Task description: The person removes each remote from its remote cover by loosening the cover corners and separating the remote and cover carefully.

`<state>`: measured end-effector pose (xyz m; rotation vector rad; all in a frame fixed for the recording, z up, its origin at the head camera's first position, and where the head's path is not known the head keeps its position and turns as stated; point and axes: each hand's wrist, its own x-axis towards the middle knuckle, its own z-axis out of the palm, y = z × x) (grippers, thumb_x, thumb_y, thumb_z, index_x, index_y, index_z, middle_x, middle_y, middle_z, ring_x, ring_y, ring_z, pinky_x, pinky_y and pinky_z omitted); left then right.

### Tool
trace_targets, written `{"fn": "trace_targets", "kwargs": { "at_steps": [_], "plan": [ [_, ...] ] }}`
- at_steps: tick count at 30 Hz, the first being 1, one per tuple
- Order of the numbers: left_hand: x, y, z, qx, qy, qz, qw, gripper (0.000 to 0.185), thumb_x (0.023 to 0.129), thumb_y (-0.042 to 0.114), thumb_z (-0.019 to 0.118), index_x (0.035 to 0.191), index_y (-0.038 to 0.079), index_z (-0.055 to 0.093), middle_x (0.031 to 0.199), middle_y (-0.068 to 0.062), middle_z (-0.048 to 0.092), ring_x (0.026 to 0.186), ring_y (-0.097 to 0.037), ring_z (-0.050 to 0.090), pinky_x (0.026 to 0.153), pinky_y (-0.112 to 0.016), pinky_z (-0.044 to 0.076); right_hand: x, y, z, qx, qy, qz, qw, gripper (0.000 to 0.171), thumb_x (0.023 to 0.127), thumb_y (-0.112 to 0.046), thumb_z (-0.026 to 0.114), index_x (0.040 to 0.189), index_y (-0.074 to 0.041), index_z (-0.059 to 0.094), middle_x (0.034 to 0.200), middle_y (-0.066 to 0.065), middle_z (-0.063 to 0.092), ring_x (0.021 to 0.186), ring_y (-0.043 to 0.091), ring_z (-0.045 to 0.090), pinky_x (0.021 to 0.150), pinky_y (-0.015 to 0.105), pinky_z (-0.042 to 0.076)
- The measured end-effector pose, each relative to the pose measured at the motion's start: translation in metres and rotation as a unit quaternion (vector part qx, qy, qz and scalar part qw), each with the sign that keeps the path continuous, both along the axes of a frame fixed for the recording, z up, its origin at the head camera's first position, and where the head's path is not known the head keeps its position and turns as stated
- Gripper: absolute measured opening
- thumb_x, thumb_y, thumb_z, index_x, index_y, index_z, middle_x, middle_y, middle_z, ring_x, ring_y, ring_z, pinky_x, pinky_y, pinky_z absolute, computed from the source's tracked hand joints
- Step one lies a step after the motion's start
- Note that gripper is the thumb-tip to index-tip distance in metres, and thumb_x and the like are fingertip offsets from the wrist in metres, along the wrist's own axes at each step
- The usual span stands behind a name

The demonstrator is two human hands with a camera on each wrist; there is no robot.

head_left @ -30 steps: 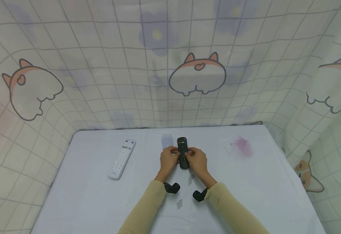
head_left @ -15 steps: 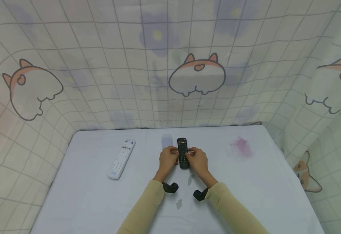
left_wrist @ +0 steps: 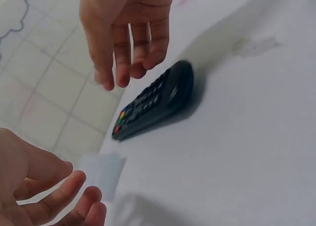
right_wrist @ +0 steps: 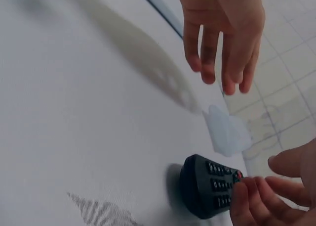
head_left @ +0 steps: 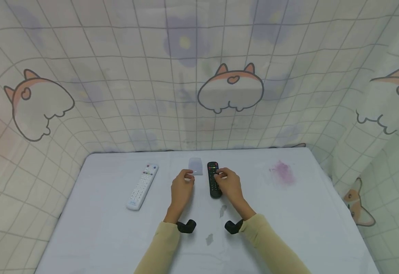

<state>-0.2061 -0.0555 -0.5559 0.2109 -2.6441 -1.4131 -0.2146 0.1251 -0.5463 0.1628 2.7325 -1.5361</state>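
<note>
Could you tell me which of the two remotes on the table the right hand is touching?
The black remote, lying under the right hand's fingertips; the white remote lies apart, beyond the left hand.

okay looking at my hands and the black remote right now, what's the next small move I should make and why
Probably reach the left hand forward to the small pale piece lying on the table just beyond its fingertips. That hand is off the black remote, fingers loosely curled and empty, while the right hand rests its fingertips on the remote, which lies flat, buttons up.
</note>
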Motion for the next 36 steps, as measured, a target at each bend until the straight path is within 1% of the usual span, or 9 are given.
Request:
{"fn": "trace_targets", "kwargs": {
  "at_steps": [6,8,12,15,21,24,28,32,36],
  "plan": [
    [0.011,-0.029,0.013,-0.039,0.016,0.013,0.999,0.031,0.096,0.007,0.066,0.127,0.006,0.069,0.11,-0.011,0.076,0.092,-0.025,0.072,0.078,-0.041,0.055,0.002,-0.015,0.001,-0.071,-0.014,0.078,0.994,0.038,0.102,-0.014,0.066,0.135,0.004,0.062,0.112,0.019,0.074,0.089,0.03,0.076,0.073,0.033,0.063],
    [0.016,-0.037,0.016,-0.053,0.015,0.015,0.9984,0.033,0.098,0.008,0.066,0.13,0.006,0.067,0.113,-0.011,0.075,0.096,-0.026,0.07,0.081,-0.042,0.054,0.003,-0.02,0.0,-0.087,-0.016,0.104,0.991,0.04,0.103,-0.013,0.065,0.139,0.004,0.06,0.116,0.019,0.074,0.093,0.031,0.077,0.076,0.034,0.064],
    [0.023,-0.056,0.022,-0.053,0.01,0.018,0.9984,0.038,0.101,0.009,0.063,0.138,0.006,0.062,0.123,-0.013,0.072,0.108,-0.03,0.066,0.089,-0.045,0.052,0.004,-0.033,-0.002,-0.114,-0.026,0.148,0.982,0.042,0.103,-0.014,0.064,0.142,0.002,0.057,0.123,0.019,0.072,0.098,0.029,0.077,0.079,0.034,0.064],
    [0.029,-0.072,0.023,-0.061,0.008,0.02,0.9979,0.04,0.102,0.009,0.062,0.142,0.005,0.059,0.128,-0.015,0.07,0.114,-0.034,0.064,0.094,-0.048,0.05,0.007,-0.048,-0.003,-0.128,-0.04,0.174,0.976,0.043,0.104,-0.015,0.063,0.143,0.002,0.056,0.126,0.019,0.071,0.103,0.029,0.076,0.082,0.035,0.064],
    [0.04,-0.1,0.022,-0.114,0.01,0.025,0.9932,0.043,0.102,0.009,0.058,0.144,0.001,0.055,0.135,-0.023,0.064,0.129,-0.045,0.052,0.106,-0.056,0.043,0.013,-0.081,-0.01,-0.154,-0.072,0.198,0.965,0.043,0.103,-0.016,0.064,0.143,0.002,0.057,0.129,0.02,0.07,0.108,0.03,0.075,0.083,0.035,0.064],
    [0.045,-0.113,0.019,-0.138,0.006,0.038,0.9897,0.046,0.102,0.009,0.057,0.146,-0.003,0.051,0.139,-0.028,0.059,0.132,-0.049,0.046,0.108,-0.06,0.04,0.016,-0.096,-0.015,-0.195,-0.098,0.213,0.952,0.045,0.104,-0.015,0.063,0.144,0.002,0.055,0.133,0.023,0.068,0.113,0.034,0.073,0.088,0.036,0.063],
    [0.053,-0.128,0.018,-0.171,-0.009,0.059,0.9835,0.052,0.101,0.009,0.056,0.149,-0.007,0.045,0.142,-0.034,0.052,0.134,-0.054,0.042,0.105,-0.068,0.039,0.021,-0.112,-0.02,-0.249,-0.128,0.237,0.93,0.046,0.105,-0.013,0.06,0.147,0.005,0.051,0.137,0.028,0.064,0.118,0.039,0.071,0.094,0.04,0.062],
    [0.059,-0.137,0.017,-0.186,-0.052,0.078,0.9781,0.054,0.103,0.014,0.053,0.151,-0.008,0.041,0.146,-0.037,0.045,0.137,-0.057,0.038,0.103,-0.073,0.037,0.025,-0.126,-0.022,-0.295,-0.158,0.235,0.913,0.046,0.106,-0.011,0.056,0.148,0.007,0.048,0.139,0.03,0.063,0.122,0.041,0.069,0.096,0.042,0.061],
    [0.064,-0.143,0.014,-0.186,-0.095,0.092,0.9735,0.055,0.103,0.017,0.05,0.151,-0.01,0.04,0.146,-0.039,0.044,0.134,-0.059,0.041,0.102,-0.073,0.04,0.029,-0.138,-0.02,-0.329,-0.184,0.225,0.898,0.048,0.106,-0.011,0.055,0.149,0.008,0.046,0.142,0.031,0.06,0.123,0.041,0.068,0.098,0.044,0.06]
  ]
}}
